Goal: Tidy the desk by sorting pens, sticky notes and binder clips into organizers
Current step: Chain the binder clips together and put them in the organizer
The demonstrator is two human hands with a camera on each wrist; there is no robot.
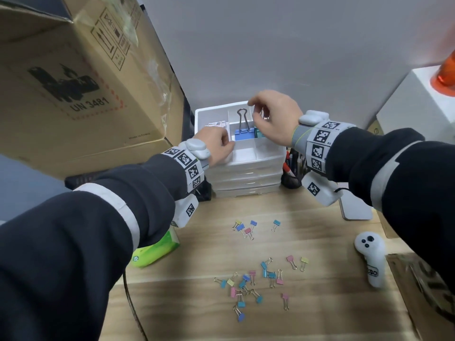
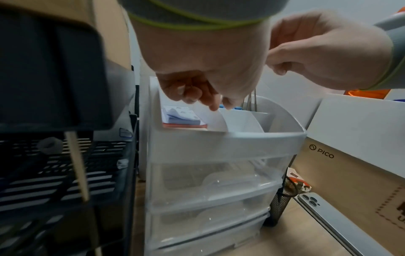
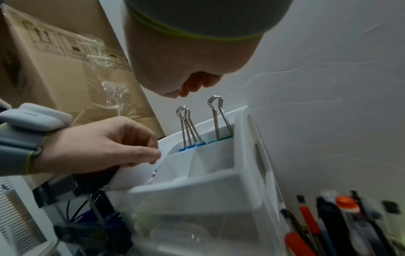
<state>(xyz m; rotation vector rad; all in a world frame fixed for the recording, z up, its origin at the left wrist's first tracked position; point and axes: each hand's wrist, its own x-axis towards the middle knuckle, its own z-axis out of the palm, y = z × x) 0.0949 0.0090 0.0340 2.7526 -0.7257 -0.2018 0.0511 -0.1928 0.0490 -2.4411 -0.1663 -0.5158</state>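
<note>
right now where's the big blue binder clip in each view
Head: big blue binder clip stands in the organizer's back middle compartment.
Left wrist: only wire handles show, behind the left hand.
Right wrist: left pair of handles.
Shared landmark: the white organizer.

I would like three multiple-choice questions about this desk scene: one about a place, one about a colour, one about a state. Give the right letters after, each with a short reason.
1. Where are the large binder clips?
A. standing in the white organizer's top tray
B. on the wooden desk
C. in the pen cup

2. What colour is the controller on the desk?
A. black
B. white
C. red

3. What is the right hand doing?
A. gripping a pen
B. resting flat on the desk
C. hovering empty above the tray

Answers: 1 A, their wire handles rise from the organizer; 2 B, its body is white; 3 C, its curled fingers hold nothing.
</note>
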